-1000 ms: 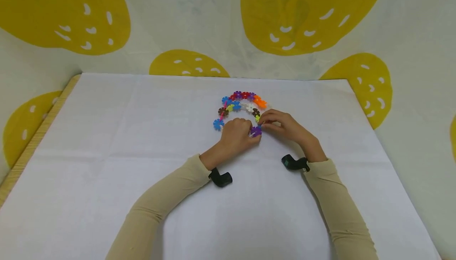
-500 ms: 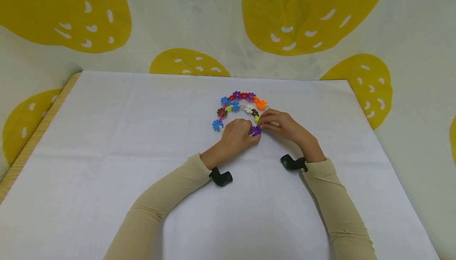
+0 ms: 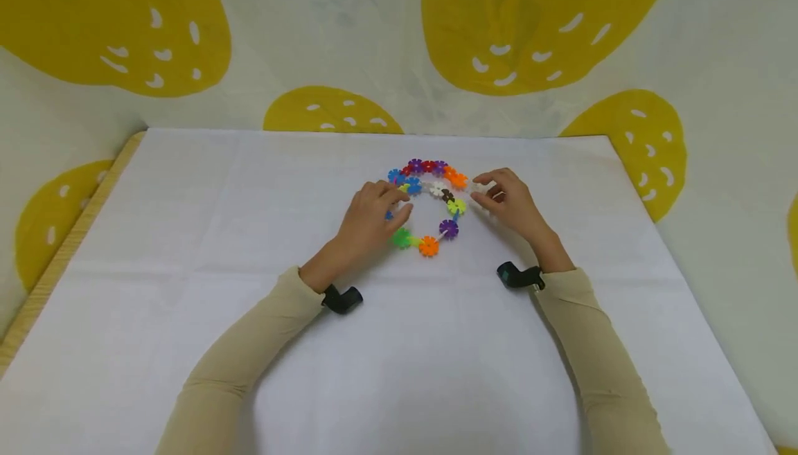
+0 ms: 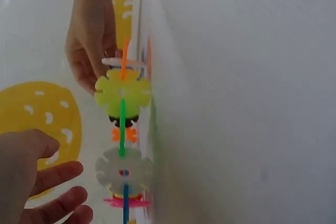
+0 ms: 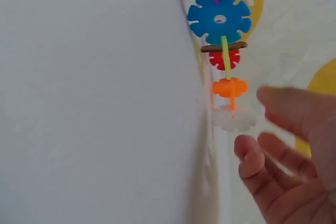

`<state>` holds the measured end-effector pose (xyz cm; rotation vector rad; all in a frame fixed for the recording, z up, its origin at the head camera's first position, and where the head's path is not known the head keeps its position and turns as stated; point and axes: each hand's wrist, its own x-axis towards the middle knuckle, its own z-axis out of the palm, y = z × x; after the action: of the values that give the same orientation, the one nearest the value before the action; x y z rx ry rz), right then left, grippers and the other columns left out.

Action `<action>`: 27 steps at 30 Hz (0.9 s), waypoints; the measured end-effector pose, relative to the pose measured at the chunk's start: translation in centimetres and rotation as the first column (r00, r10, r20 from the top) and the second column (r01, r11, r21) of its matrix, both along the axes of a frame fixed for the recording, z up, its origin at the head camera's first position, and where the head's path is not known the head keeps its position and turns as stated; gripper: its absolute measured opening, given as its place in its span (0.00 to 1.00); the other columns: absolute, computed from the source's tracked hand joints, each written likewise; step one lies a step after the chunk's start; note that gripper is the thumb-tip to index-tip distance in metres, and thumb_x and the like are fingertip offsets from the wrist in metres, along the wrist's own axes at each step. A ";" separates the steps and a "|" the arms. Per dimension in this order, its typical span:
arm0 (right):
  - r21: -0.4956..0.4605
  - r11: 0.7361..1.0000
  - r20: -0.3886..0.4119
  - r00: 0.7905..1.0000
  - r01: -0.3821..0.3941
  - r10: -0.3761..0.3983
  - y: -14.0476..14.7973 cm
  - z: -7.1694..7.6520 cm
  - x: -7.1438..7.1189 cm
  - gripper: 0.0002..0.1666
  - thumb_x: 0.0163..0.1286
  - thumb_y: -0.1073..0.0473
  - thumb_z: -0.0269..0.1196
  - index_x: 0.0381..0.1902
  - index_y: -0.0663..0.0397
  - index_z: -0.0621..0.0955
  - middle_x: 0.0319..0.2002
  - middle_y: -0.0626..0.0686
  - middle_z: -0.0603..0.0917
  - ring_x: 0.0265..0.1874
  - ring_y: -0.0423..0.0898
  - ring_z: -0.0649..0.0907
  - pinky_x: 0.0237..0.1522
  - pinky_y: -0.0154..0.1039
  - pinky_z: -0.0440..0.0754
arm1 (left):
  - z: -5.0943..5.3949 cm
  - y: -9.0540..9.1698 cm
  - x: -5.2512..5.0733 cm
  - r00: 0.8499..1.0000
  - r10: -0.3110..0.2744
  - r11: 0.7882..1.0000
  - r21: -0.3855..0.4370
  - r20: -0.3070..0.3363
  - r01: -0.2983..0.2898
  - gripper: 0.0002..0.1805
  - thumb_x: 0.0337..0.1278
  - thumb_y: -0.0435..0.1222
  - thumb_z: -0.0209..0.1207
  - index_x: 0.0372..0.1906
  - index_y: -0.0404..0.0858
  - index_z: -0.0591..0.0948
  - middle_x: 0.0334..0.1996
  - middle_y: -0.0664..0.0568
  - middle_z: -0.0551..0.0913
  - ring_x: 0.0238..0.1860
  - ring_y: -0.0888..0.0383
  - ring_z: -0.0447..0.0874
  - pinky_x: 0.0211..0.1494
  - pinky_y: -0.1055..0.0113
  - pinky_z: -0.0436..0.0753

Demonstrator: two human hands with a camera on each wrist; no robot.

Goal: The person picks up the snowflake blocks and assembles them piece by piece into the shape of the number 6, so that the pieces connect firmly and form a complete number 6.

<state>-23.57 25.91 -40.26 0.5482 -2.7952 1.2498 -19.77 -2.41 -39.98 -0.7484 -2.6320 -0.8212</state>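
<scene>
Notched plastic flower discs are slotted together into a closed ring, with an orange disc (image 3: 429,246) at its near side and a purple disc (image 3: 449,228) to the right of that. Behind the ring runs an arc of red, purple and orange discs, its orange disc (image 3: 458,180) near the right end. My left hand (image 3: 373,216) hovers over the ring's left side, fingers spread, hiding some discs; the left wrist view shows them apart from the green disc (image 4: 123,129). My right hand (image 3: 512,204) is beside the arc's right end, its fingers parted near a whitish translucent disc (image 5: 234,119) without gripping it.
A white cloth (image 3: 436,358) covers the table, and its wooden edge (image 3: 68,247) shows at the left. Behind stands a pale curtain (image 3: 361,39) with large yellow shapes. A black wrist camera (image 3: 343,299) sits on the left wrist, another camera (image 3: 519,275) on the right.
Both hands have let go of the ring's near right part. The left hand moved left and opened, uncovering the orange and green discs; the right hand moved slightly back and to the right.
</scene>
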 end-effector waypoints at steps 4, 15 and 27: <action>0.033 0.993 0.192 0.974 0.115 -0.120 -0.2 0.0 -0.8 0.24 0.68 0.55 0.65 0.56 0.66 0.78 0.48 0.64 0.78 0.39 0.55 0.82 0.32 0.28 0.76 | -0.6 -1.7 0.2 0.974 -0.003 0.998 0.061 0.228 -0.011 0.15 0.66 0.42 0.60 0.50 0.37 0.84 0.42 0.42 0.75 0.40 0.48 0.72 0.43 0.58 0.74; 0.066 0.977 0.187 0.959 0.203 -0.212 -1.8 0.2 -3.3 0.14 0.66 0.62 0.66 0.43 0.70 0.81 0.37 0.66 0.83 0.27 0.45 0.78 0.26 0.26 0.75 | -1.2 -2.6 0.6 0.955 -0.089 0.993 0.097 0.283 0.063 0.09 0.62 0.38 0.62 0.39 0.37 0.88 0.41 0.46 0.78 0.44 0.48 0.70 0.48 0.57 0.70; -0.006 0.954 0.181 0.938 0.300 -0.294 -2.3 -0.9 -5.7 0.16 0.65 0.58 0.68 0.42 0.67 0.82 0.31 0.57 0.82 0.21 0.38 0.76 0.23 0.26 0.76 | -1.2 -2.6 0.8 0.963 -0.157 0.987 0.054 0.220 0.149 0.07 0.63 0.37 0.62 0.38 0.37 0.87 0.40 0.45 0.76 0.46 0.47 0.67 0.48 0.57 0.71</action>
<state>-29.25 23.58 -41.12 0.0054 -2.8477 1.3329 -19.01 -5.05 -41.16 -0.9076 -2.7721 -1.0510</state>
